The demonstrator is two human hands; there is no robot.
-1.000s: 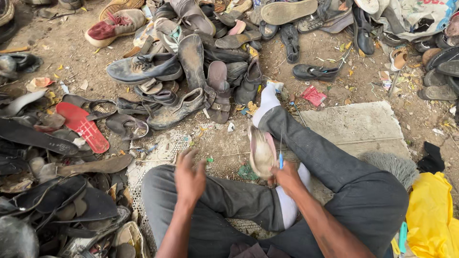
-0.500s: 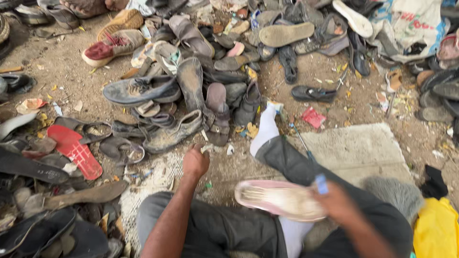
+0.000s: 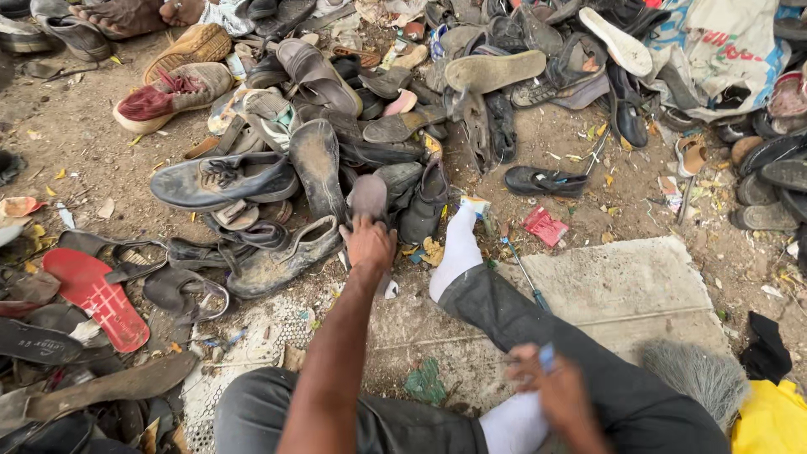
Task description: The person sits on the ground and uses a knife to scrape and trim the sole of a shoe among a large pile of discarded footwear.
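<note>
I am reaching my left hand [image 3: 368, 244] into the heap, fingers closing on a grey worn shoe sole [image 3: 367, 196] beside the dusty black leather shoe [image 3: 286, 256]. My right hand [image 3: 559, 395] is gripping a small blue tool [image 3: 546, 356] over my knee. Judged step: picking; next needs a clean lift clear.

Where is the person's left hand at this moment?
In the head view, the left hand is stretched forward at centre, on the near edge of the shoe pile, touching a grey sole beside a dusty shoe.
</note>
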